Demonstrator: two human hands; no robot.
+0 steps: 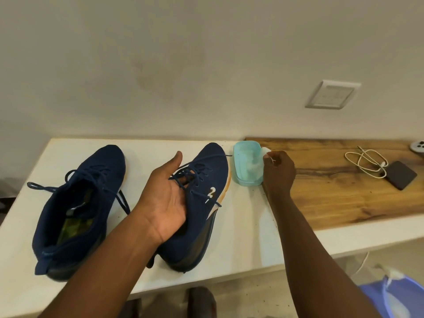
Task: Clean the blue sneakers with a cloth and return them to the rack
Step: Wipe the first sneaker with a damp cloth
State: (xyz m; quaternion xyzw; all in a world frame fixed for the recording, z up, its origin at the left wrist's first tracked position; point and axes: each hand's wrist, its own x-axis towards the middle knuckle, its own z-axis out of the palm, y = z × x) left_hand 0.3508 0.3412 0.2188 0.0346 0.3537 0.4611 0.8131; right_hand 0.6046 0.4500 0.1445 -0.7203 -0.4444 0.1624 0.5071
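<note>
Two navy blue sneakers stand on the white counter, toes toward the wall. The left sneaker stands free with loose laces. My left hand holds the right sneaker, fingers tucked into its opening under the laces, thumb up. My right hand pinches a small white cloth at the right rim of a light teal plastic container, which sits just right of the right sneaker's toe. Part of the cloth lies inside the container.
A wooden slab covers the counter's right part, with a white cable and a dark flat device on it. A wall socket plate is above. A blue plastic tub sits low at the right.
</note>
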